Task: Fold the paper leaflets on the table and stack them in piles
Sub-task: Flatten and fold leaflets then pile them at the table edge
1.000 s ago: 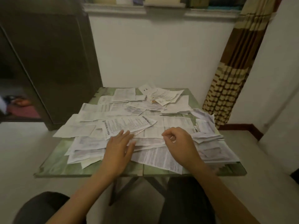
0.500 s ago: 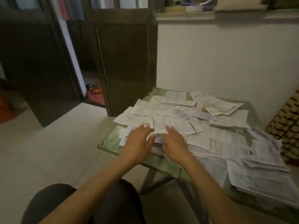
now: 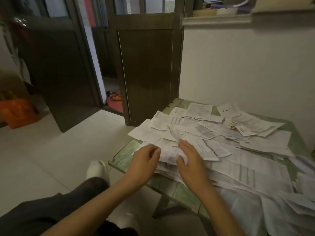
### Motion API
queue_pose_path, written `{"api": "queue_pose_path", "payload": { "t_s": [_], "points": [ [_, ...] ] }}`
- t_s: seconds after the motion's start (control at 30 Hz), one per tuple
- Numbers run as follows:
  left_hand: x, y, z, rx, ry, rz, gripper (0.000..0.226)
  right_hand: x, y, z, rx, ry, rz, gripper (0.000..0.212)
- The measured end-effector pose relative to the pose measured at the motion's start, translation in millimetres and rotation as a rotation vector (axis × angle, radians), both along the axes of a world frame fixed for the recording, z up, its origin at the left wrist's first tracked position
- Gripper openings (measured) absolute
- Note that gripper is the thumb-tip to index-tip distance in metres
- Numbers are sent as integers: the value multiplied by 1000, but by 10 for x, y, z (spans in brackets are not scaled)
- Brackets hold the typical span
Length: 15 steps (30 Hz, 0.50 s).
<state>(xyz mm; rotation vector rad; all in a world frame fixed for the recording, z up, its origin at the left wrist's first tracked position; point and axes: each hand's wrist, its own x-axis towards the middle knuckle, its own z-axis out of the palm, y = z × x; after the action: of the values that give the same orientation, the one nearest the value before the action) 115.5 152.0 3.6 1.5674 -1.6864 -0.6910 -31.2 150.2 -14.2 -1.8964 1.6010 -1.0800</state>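
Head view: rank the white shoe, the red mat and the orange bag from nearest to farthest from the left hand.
1. White shoe: below and just to the left of the left hand.
2. Red mat: farther off, ahead and slightly left.
3. Orange bag: farthest, at the far left edge of the view.

A green table (image 3: 126,159) stands on pale floor tiles, covered by overlapping loose paper leaflets (image 3: 238,167)

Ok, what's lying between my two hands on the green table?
A white printed paper leaflet atop the loose heap fills the gap between left hand and right hand, per the head view.
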Motion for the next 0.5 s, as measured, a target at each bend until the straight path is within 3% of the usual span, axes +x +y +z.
{"api": "queue_pose_path", "payload": {
  "t_s": [0.1, 0.2, 0.27, 0.33, 0.37, 0.4, 0.43, 0.47, 0.5],
  "points": [
    [-39, -80, 158, 356, 500, -60, 27, -52, 138, 217, 10, -421, -28, 37],
    [-103, -76, 272, 709, 743, -238, 49, -89, 239, 258, 49, -741, 52, 37],
    [-165, -30, 269, 784, 995, -242, 53, -31, 247, 213, 52, -913, 27, 44],
    [-201, -42, 243, 748, 1290, -208, 42, 6, 232, 94, 35, -1037, 14, 38],
    [-192, -102, 238, 729, 1370, -190, 35, 6, 240, 8, 13, -944, 45, 64],
    [-189, -156, 244, 701, 1401, -167, 29, 14, 279, -28, 23, -910, 48, 89],
    [-167, -237, 229, 687, 1377, -160, 25, 38, 273, -98, 71, -952, 12, 96],
    [-152, -302, 239, 644, 1304, -173, 22, 89, 279, -52, 110, -984, -14, 84],
    [-136, -377, 177, 612, 1176, -200, 18, 122, 257, -99, 134, -1015, -73, 57]
  ]
}}
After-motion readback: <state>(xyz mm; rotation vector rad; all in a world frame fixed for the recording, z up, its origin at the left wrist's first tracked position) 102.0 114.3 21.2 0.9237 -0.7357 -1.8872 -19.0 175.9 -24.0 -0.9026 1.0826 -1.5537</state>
